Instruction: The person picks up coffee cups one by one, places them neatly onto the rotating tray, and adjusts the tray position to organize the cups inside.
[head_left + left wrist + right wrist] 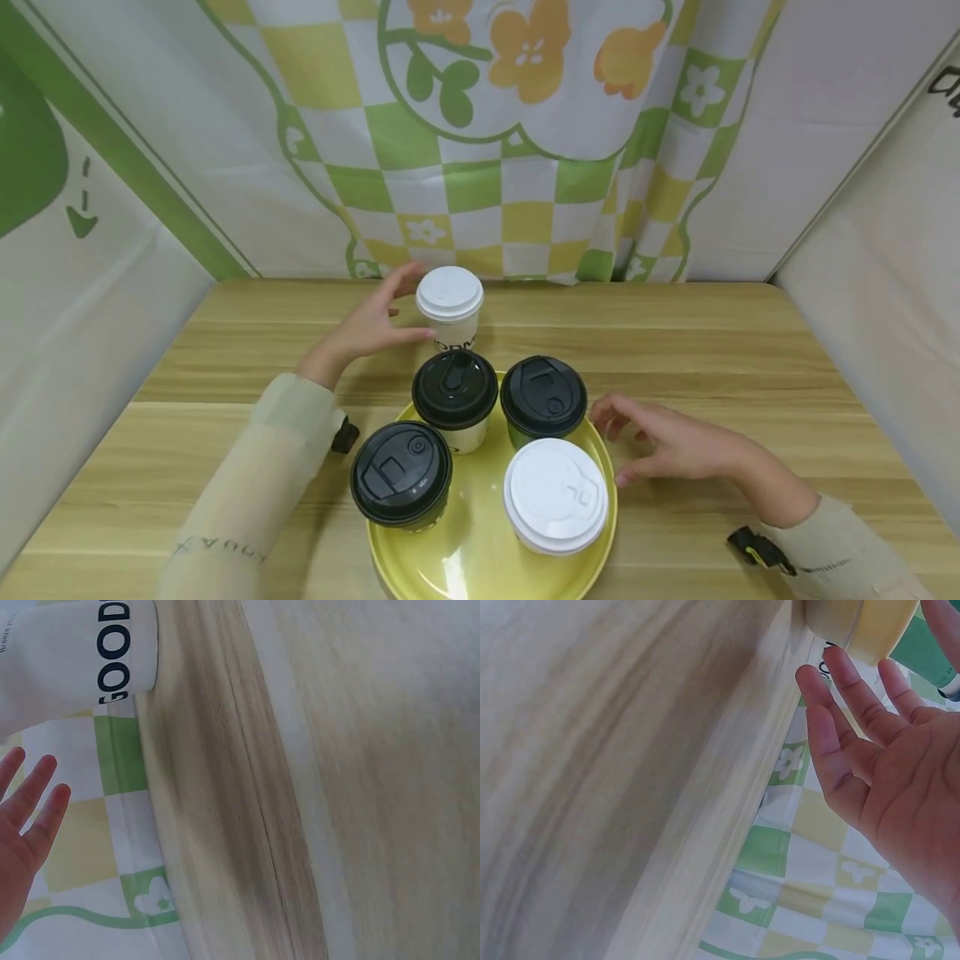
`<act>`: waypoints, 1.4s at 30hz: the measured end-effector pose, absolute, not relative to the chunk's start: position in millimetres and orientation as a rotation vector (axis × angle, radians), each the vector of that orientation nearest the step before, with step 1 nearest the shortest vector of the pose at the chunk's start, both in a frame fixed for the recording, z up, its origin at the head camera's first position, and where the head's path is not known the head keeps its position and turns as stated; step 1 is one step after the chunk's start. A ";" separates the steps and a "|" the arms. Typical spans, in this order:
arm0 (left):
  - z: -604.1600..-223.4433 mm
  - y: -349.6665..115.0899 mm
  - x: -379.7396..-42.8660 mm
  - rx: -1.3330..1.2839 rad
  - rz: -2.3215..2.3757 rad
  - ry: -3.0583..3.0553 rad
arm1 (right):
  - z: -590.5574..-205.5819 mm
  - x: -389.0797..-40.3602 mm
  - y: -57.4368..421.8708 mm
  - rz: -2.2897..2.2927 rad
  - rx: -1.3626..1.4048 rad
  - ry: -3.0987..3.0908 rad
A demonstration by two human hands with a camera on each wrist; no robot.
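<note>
Behind the tray, a paper cup with a white lid (450, 293) stands on the table; dark lettering runs round its white side (75, 656). My left hand (382, 317) is spread at its left, thumb toward the cup's front; the left wrist view shows relaxed fingers (34, 787) apart from it. At the right rim of the round yellow tray (480, 575) is my right hand (675, 442), its fingers loosely bent with fingertips right at the edge. On the tray stand three black-lidded cups (454, 389) (543, 397) (402, 473) and one white-lidded cup (556, 496).
The wooden table (750, 367) meets a hanging green, yellow and white checked cloth (472, 183) at the back. Pale fabric walls rise on the left (82, 333) and right (885, 275). A dark wrist device (759, 550) sits at the right sleeve.
</note>
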State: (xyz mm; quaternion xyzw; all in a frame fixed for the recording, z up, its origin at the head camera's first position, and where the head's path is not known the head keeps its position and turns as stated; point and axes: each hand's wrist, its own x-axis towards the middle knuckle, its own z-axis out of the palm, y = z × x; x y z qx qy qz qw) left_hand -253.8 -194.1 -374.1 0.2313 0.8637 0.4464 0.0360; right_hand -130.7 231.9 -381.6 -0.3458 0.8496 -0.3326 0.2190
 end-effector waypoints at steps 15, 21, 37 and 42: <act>-389.8 -177.5 -268.1 0.726 1.463 2.536 | -383.2 -129.0 230.7 -0.927 -0.968 2.347; -391.3 -172.3 -270.4 0.742 1.510 2.507 | -383.2 -127.7 230.6 -0.926 -0.970 2.358; -393.4 -169.5 -270.1 0.725 1.627 2.434 | -383.0 -130.2 232.0 -0.904 -0.960 2.352; -392.4 -172.2 -268.1 0.723 1.636 2.438 | -382.1 -130.4 232.2 -0.899 -0.953 2.355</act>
